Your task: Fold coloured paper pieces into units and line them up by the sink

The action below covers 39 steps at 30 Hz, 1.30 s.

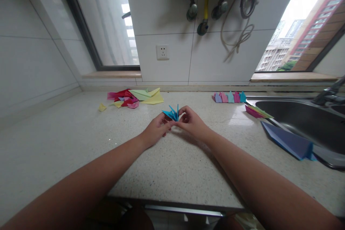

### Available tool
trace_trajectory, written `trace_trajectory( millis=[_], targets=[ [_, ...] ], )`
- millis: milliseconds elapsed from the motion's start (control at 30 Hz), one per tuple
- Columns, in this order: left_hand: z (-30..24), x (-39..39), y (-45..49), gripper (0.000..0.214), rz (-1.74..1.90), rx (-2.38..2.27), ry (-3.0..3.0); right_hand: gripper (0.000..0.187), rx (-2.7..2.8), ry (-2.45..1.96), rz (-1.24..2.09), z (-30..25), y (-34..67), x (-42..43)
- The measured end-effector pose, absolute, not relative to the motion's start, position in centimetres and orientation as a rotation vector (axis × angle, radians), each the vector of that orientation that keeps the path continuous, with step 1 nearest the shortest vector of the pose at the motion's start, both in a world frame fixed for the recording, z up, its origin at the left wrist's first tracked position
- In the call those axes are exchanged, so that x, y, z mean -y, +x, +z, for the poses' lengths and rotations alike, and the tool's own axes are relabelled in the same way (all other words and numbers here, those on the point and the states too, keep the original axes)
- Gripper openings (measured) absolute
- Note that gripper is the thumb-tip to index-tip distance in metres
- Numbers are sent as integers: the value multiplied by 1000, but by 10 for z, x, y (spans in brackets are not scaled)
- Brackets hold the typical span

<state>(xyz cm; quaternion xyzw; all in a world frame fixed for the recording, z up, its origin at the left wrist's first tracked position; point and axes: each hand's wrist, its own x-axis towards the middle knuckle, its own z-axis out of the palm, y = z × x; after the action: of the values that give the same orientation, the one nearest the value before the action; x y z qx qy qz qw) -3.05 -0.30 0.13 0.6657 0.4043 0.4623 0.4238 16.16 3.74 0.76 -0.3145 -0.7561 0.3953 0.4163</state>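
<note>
Speckled counter [81, 143], tiled wall, sink [296, 115], both hands pinching blue origami [172, 114]

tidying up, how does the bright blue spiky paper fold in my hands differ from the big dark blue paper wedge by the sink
The bright blue spiky paper fold is pinched by left hand and right hand; the big dark blue paper wedge lies untouched by the sink. The fold is smaller, points upright; the wedge long and flat. Both are folded paper.

blue origami [173, 114] base behind fingertips [166, 126]
</note>
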Motion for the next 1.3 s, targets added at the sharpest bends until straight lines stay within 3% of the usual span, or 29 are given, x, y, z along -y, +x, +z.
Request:
trace_trajectory(
  millis=[333,567,1300],
  targets=[
    [1,7,-31,38,1142,-1113,1869,33,2035,-713,723,11,161,-32],
    [9,11,-33,14,1246,-1121,2215,33,2195,-745,516,15,164,-30],
    [9,3,-45,16,1304,-1185,2724,19,2302,-504,184,27,169,-24]
  ],
)
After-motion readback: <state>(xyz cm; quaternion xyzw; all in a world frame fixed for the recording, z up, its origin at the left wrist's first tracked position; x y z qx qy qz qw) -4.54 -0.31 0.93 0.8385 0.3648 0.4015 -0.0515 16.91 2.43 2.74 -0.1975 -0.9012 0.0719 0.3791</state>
